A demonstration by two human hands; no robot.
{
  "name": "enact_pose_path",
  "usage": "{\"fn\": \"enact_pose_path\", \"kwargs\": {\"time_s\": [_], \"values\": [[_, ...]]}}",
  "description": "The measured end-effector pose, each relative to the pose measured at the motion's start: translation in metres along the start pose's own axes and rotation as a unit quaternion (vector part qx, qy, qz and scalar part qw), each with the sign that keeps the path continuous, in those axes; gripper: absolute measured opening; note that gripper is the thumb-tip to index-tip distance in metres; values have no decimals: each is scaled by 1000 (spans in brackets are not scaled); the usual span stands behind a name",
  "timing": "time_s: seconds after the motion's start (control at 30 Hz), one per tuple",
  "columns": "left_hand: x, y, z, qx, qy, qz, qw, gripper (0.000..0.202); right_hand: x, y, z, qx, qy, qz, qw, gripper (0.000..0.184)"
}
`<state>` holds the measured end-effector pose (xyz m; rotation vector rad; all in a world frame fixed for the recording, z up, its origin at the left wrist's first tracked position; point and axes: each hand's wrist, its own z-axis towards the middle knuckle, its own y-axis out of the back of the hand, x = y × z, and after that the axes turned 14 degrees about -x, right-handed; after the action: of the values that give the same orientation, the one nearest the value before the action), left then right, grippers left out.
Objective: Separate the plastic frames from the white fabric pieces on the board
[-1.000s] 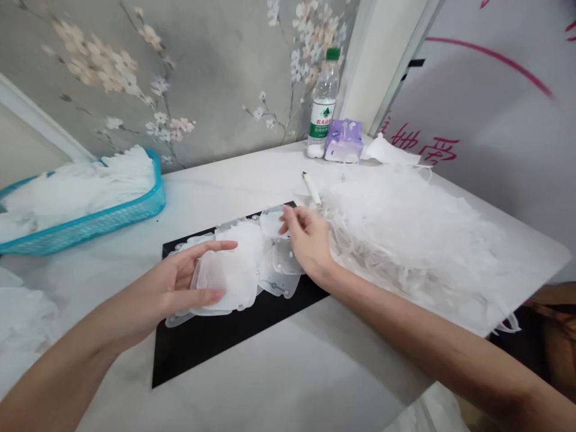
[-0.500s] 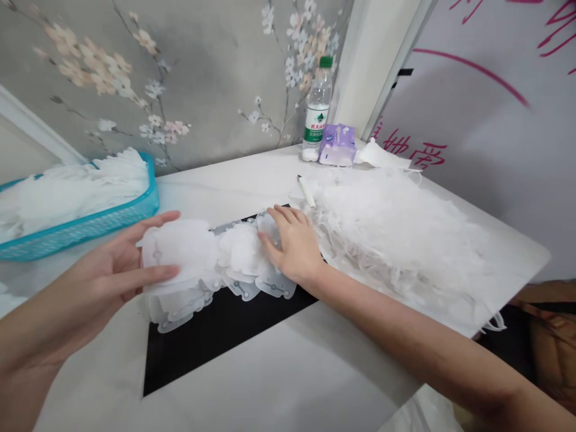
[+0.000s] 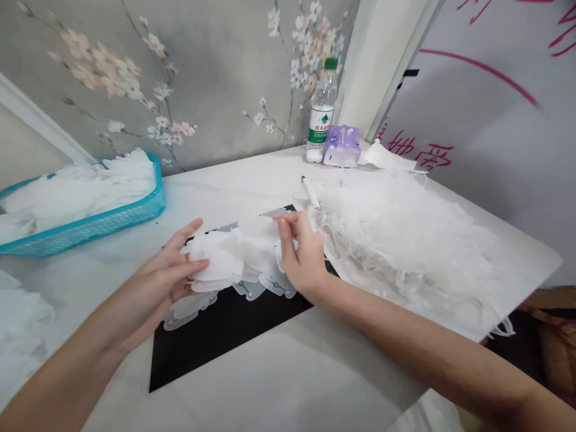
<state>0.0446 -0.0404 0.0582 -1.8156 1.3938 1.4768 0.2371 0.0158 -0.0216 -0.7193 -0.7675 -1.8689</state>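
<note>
Your left hand (image 3: 173, 270) and right hand (image 3: 301, 255) were on the mask pieces (image 3: 234, 258), which lay on a mat (image 3: 202, 360) in the middle of the table (image 3: 243, 198). To the right of the mat sat a heap of masks (image 3: 405, 240); to the left, a basket (image 3: 81, 238) with masks in it, and nearer you a further pile (image 3: 18, 318). At the table's back edge, a bottle (image 3: 321, 102) stood beside a tissue pack (image 3: 341, 147), with a pen (image 3: 309, 192) lying in front of them.

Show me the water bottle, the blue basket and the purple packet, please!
Water bottle (image 3: 317, 118), head view, on its label.
Blue basket (image 3: 158, 183), head view, on its right rim.
Purple packet (image 3: 342, 144), head view, on its front.
</note>
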Motion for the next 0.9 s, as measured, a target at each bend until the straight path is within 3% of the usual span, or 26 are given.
{"fn": "enact_pose_path", "kwargs": {"time_s": [0.07, 0.13, 0.2, 0.33, 0.47, 0.57, 0.67, 0.77, 0.9], "values": [[3, -6, -3, 21, 41, -19, 999, 85, 6, -1, -11, 67, 152, 34, 986, 17], [4, -8, -5, 37, 62, -46, 996, 79, 11, -3, -21, 116, 310, 47, 943, 16], [3, -8, -6, 40, 52, -40, 997, 80, 14, -4, -28, 145, 374, 49, 915, 16], [3, -7, -5, 39, 13, 9, 999, 89, 16, -2, -28, 199, 316, 107, 922, 28], [1, -10, -2, 48, 15, -13, 999, 79, 12, 2, -18, 89, 158, 168, 969, 39], [-1, -10, -2, 54, 40, -15, 998, 76, 6, 1, -8, 49, 20, 49, 997, 33], [-4, -7, -3, 61, 54, -23, 996, 74, 3, -3, -2, 118, -24, -54, 991, 28], [-8, -4, -5, 61, 53, -31, 996, 67, 1, -7, -3, 178, -33, -118, 976, 34], [-10, -1, -4, 38, 58, -40, 997, 60, -2, -7, -4, 195, -63, -111, 972, 25]]}}
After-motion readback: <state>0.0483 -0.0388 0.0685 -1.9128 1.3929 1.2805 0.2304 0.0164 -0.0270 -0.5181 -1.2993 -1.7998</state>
